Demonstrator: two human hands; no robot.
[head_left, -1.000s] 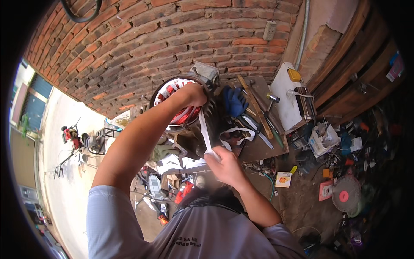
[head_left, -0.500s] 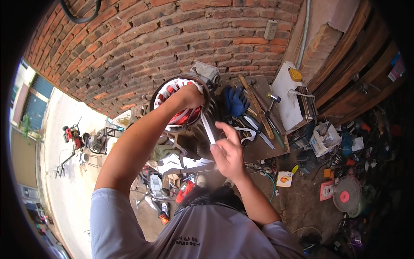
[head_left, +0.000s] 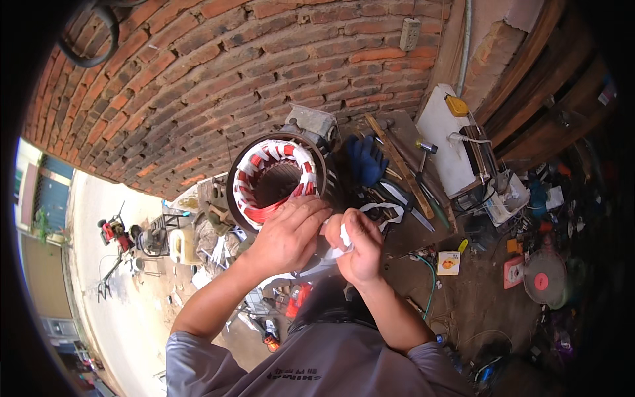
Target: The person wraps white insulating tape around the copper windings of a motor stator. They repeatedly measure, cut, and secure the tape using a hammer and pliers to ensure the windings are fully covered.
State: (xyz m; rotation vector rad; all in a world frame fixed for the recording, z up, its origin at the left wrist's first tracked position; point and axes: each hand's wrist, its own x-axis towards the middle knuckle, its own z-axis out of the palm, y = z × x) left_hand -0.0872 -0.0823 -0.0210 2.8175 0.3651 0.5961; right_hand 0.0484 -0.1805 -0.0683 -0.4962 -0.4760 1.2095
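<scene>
A motor stator (head_left: 322, 173) stands on the bench in a round dark housing, its open bore facing up. Its ring of red windings (head_left: 306, 188) is wrapped with bands of white tape. My left hand (head_left: 289, 231) lies over the near right edge of the ring, fingers pressed together; what they grip is hidden. Close beside it, my right hand (head_left: 362, 251) is closed on a white cloth tape (head_left: 345, 237). The two hands nearly touch at their fingertips.
Right of the stator lie blue gloves (head_left: 366, 161), a wooden strip (head_left: 400, 167), a hammer (head_left: 426, 147) and scissors (head_left: 403, 198). A loop of white tape (head_left: 395, 212) rests near them. Behind rises a brick wall (head_left: 264, 73). A fan (head_left: 544, 281) and clutter cover the floor at right.
My left hand has come out of the stator's bore to its near edge. The right hand has closed on the tape and sits beside the left. The view has shifted slightly.
</scene>
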